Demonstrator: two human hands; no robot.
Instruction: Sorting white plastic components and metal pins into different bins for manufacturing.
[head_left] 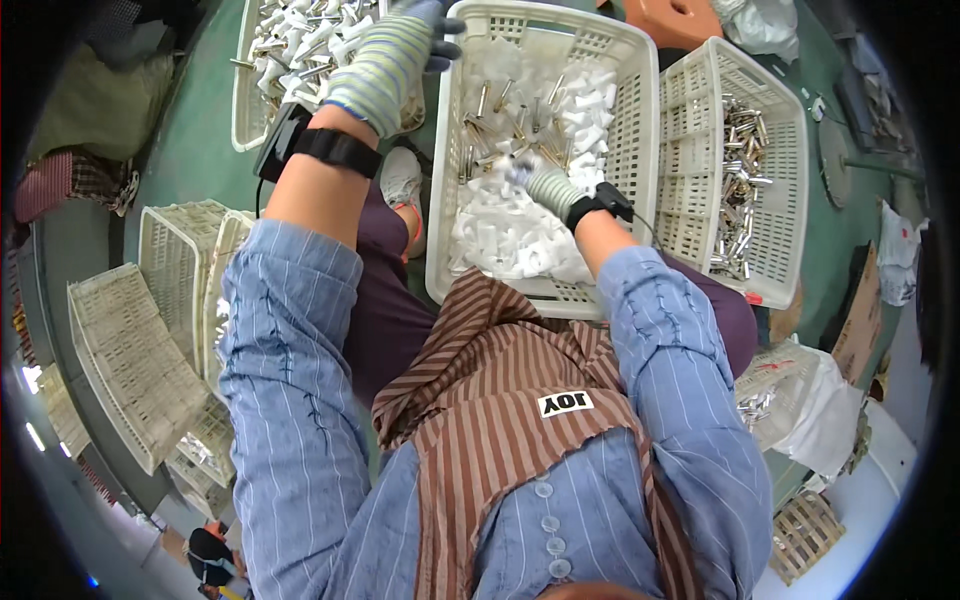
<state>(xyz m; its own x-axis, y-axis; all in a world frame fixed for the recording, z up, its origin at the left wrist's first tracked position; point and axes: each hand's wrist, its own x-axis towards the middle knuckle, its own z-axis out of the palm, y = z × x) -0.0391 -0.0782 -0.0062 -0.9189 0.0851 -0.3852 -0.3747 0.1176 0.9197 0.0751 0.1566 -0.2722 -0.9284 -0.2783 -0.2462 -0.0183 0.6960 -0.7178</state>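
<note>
My left hand (pixel 392 62), in a striped glove with grey fingers, is raised at the top between the left crate and the middle crate. Its visible fingers are spread, and I see nothing in them. Inside the middle white crate (pixel 648 130), my right hand (pixel 548 186) is low over white plastic pieces (pixel 510 235) and metal tubes (pixel 484 98). It wears a similar glove. Motion smears its fingertips, so whether they grip a piece cannot be made out. The left crate (pixel 243 95) holds white pieces fitted with metal tubes (pixel 305 40).
To the right stands a crate (pixel 790 190) of short metal tubes (pixel 740 170). Stacked crates (pixel 130 350) are at the left. An orange stool (pixel 675 18) is beyond the middle crate. A clear bag (pixel 815 410) lies at the lower right. My shoe (pixel 402 180) is beside the middle crate.
</note>
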